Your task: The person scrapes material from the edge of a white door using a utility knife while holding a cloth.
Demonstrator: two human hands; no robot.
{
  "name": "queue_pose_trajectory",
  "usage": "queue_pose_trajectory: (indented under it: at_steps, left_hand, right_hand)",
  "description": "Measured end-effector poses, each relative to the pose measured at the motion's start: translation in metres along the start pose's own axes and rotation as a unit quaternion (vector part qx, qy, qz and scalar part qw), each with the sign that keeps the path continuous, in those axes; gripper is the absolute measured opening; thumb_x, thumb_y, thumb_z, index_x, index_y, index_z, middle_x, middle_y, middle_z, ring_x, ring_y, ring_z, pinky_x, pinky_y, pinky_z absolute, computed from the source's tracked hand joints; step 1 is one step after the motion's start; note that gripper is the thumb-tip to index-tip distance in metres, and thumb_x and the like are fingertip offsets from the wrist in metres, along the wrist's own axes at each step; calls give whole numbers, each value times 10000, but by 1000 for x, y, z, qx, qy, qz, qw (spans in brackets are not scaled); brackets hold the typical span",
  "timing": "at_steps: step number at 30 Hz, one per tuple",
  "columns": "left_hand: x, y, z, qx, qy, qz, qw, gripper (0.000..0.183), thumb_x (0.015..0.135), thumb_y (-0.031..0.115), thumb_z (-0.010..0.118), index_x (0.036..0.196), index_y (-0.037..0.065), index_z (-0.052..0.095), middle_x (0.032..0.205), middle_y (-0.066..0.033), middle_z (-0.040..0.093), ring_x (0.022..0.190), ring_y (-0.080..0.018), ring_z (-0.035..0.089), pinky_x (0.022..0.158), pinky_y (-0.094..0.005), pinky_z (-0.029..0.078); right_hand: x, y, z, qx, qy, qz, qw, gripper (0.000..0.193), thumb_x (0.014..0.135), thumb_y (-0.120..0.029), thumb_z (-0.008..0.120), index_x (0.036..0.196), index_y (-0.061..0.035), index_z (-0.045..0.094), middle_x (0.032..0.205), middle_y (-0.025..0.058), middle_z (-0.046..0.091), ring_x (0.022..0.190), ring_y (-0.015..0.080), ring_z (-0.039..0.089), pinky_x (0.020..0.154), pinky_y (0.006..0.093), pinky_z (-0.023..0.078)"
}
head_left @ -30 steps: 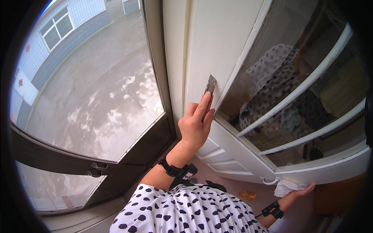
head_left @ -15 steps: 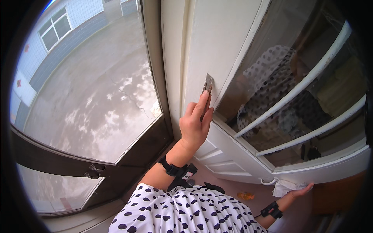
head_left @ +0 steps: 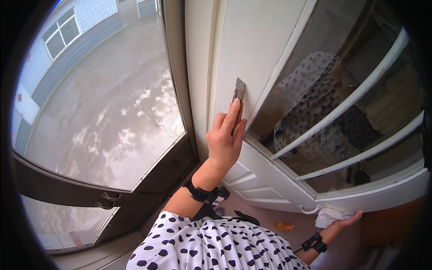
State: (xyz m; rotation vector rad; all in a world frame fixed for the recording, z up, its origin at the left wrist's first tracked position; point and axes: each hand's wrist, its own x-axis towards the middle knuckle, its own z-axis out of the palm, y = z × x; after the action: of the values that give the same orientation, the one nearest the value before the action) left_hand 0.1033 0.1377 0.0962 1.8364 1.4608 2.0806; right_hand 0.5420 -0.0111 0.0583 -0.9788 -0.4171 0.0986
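Note:
My left hand is closed round a scraper with a flat metal blade. Its index finger is stretched along the tool toward the blade. The blade rests at the white door frame, between the ribbed edge and the glass pane; exact contact is hard to make out. Low on the right, my right hand has a crumpled white cloth against its palm, by the lower rail of the door. The cloth covers part of that hand, and some fingers are hidden.
White bars cross the dark, reflecting glass. A white hooked handle juts out near the cloth. To the left stands a dark-framed glass door with a metal latch. Something orange lies on the floor below.
My left hand has slid the scraper a little farther up the white surface and slightly left. The right hand and the cloth stay in place.

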Motion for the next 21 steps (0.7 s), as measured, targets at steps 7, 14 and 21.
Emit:
queue_pose_trajectory:
  at_steps: [7, 14, 21]
  left_hand:
    - [-19, -10, 1, 1, -7, -3, 1000, 516, 782, -73, 626, 1277, 9, 507, 825, -109, 605, 644, -166, 547, 618, -241, 467]
    - [-16, -9, 1, -10, 3, -6, 1000, 518, 778, -77, 628, 1275, 9, 508, 817, -105, 600, 648, -163, 554, 607, -245, 467]
    - [-1, -3, -2, -5, 19, -4, 1000, 501, 781, -62, 633, 1263, 12, 519, 802, -99, 597, 633, -167, 548, 588, -247, 464]
  right_hand:
    - [-6, 1, 8, -15, -7, -27, 999, 700, 909, -508, 425, 1382, -1, 328, 1421, 152, 321, 1294, 295, 327, 1079, 396, 244]
    - [-1, -4, 5, -23, 7, -19, 1000, 687, 908, -508, 425, 1368, -5, 343, 1396, 150, 341, 1268, 287, 346, 1063, 394, 256]
    - [3, 0, -2, -31, -4, -30, 999, 672, 913, -494, 426, 1362, -1, 347, 1388, 151, 349, 1259, 284, 357, 1058, 393, 265]
